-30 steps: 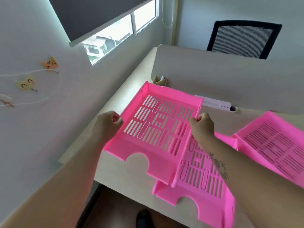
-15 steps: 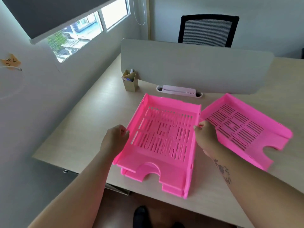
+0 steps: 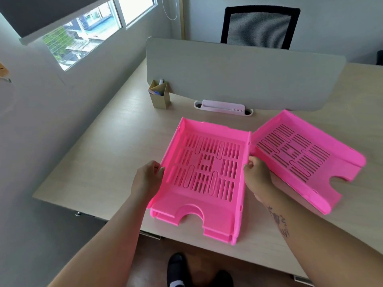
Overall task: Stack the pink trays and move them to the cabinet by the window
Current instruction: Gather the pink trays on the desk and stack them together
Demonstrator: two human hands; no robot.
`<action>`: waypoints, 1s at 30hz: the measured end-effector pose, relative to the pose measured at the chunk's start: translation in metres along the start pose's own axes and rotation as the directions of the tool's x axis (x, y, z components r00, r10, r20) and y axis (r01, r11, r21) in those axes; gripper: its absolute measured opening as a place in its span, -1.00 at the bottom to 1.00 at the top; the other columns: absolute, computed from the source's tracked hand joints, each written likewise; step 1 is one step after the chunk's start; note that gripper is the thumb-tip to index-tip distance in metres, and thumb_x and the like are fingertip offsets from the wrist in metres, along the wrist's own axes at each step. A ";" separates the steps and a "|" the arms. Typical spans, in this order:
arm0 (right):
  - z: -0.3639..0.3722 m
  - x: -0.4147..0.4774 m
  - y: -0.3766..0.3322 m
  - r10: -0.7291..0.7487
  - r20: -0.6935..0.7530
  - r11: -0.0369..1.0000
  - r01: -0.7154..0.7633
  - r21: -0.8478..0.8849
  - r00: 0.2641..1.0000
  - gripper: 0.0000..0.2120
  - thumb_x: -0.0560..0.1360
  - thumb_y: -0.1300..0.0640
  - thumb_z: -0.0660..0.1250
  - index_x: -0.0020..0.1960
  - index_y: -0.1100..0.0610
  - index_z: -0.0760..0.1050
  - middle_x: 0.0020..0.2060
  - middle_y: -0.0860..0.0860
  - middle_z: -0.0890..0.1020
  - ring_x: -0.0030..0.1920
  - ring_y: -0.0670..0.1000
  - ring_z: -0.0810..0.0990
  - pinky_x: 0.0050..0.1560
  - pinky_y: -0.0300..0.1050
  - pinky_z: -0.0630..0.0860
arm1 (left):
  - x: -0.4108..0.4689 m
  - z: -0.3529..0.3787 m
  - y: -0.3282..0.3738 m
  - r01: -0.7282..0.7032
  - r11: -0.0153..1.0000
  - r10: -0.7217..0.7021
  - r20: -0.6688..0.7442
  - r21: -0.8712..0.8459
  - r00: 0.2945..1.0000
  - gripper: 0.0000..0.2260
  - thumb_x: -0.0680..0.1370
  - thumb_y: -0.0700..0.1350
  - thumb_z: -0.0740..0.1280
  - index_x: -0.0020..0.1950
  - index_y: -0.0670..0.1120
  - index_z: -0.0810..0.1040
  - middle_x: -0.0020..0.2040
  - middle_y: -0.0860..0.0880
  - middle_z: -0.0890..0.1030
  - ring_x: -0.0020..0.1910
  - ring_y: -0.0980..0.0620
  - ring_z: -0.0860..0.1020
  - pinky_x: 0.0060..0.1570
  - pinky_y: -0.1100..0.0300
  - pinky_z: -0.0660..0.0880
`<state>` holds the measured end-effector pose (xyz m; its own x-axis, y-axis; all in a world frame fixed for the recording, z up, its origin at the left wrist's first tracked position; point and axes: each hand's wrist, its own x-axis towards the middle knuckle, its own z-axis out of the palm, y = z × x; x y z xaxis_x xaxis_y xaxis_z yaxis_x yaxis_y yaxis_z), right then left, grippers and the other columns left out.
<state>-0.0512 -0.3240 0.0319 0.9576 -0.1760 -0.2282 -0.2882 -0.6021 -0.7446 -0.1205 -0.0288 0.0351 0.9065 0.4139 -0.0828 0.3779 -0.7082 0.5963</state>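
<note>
Both hands sit on the side walls of the upper pink slotted plastic tray — the left hand with fingertips curled over the left wall, the right hand pinching the right wall near its middle. That symmetric hold at mid-length likely serves to keep the tray level and square while it seats onto the matching pink tray beneath, whose front lip and notch peek out just below the top one at the near edge. The two look almost aligned, so the nesting step seems close to finished. A third pink slotted tray lies just to the right on the pale wooden desk, turned at an angle, its near corner tucked close behind the right hand; it is not yet part of the stack. Keeping the pile near the desk's front edge puts it within easy reach for the carry. No cabinet is visible — only the window on the left wall, a small tan pen holder and the grey desk divider.
</note>
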 end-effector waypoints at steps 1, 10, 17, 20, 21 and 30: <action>0.000 -0.001 0.000 -0.002 0.007 1.000 0.002 0.004 1.000 -0.68 0.62 0.30 0.14 0.33 0.24 0.48 0.22 0.19 0.58 0.01 0.07 0.54 0.05 -0.06 0.52 | 0.001 0.000 -0.001 -0.004 1.000 0.004 0.002 -0.002 1.000 -0.87 0.57 -0.12 0.32 -0.06 -0.17 0.60 -0.19 -0.12 0.64 -0.20 -0.14 0.59 -0.16 -0.01 0.58; 0.010 -0.020 0.008 0.080 0.071 0.996 -0.083 0.036 0.994 -0.67 0.64 0.16 0.13 0.37 0.22 0.41 0.07 0.14 0.60 -0.20 -0.01 0.55 -0.26 -0.14 0.48 | -0.006 0.002 -0.009 -0.007 0.992 0.017 0.070 -0.130 0.997 -0.89 0.56 -0.07 0.34 -0.04 -0.10 0.61 -0.19 -0.01 0.66 -0.22 0.01 0.61 -0.19 0.09 0.59; 0.018 -0.026 0.004 0.117 -0.114 0.991 -0.123 -0.052 0.987 -0.72 0.59 0.21 0.11 0.17 0.30 0.49 -0.08 0.14 0.58 -0.18 0.15 0.57 -0.23 -0.02 0.53 | -0.011 0.010 -0.015 -0.017 0.999 0.021 0.127 -0.031 0.992 -0.72 0.61 -0.19 0.18 -0.21 -0.31 0.52 -0.40 -0.11 0.49 -0.47 0.03 0.35 -0.48 0.23 0.25; 0.017 -0.030 0.008 0.149 -0.092 0.987 -0.154 -0.052 0.985 -0.70 0.60 0.19 0.11 0.25 0.28 0.47 -0.01 0.17 0.62 -0.16 0.16 0.63 -0.28 -0.04 0.57 | -0.011 0.014 -0.017 -0.035 0.999 0.040 0.156 -0.035 0.987 -0.72 0.62 -0.16 0.17 -0.18 -0.27 0.55 -0.31 -0.21 0.59 -0.43 0.00 0.43 -0.46 0.21 0.35; 0.017 -0.032 0.011 0.143 -0.078 0.987 -0.148 -0.060 0.987 -0.70 0.61 0.19 0.10 0.27 0.27 0.45 -0.03 0.14 0.60 -0.22 0.11 0.59 -0.34 -0.09 0.50 | -0.011 0.014 -0.018 -0.033 0.999 0.039 0.161 -0.040 0.986 -0.72 0.62 -0.16 0.17 -0.17 -0.28 0.55 -0.30 -0.22 0.60 -0.43 0.00 0.43 -0.46 0.22 0.36; 0.020 -0.052 0.012 0.094 -0.010 0.993 -0.093 0.074 0.995 -0.57 0.69 0.02 0.04 0.50 0.17 0.27 0.13 0.12 0.59 -0.17 0.01 0.55 -0.17 -0.08 0.53 | -0.011 0.013 -0.023 -0.020 0.994 0.041 0.202 -0.105 0.979 -0.70 0.64 -0.07 0.18 -0.14 -0.21 0.56 -0.28 -0.18 0.63 -0.38 -0.05 0.54 -0.36 0.04 0.56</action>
<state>-0.1045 -0.3065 0.0226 0.9262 -0.2401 -0.2908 -0.3758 -0.5239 -0.7644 -0.1364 -0.0248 0.0119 0.9406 0.2606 -0.2178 0.3378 -0.6523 0.6786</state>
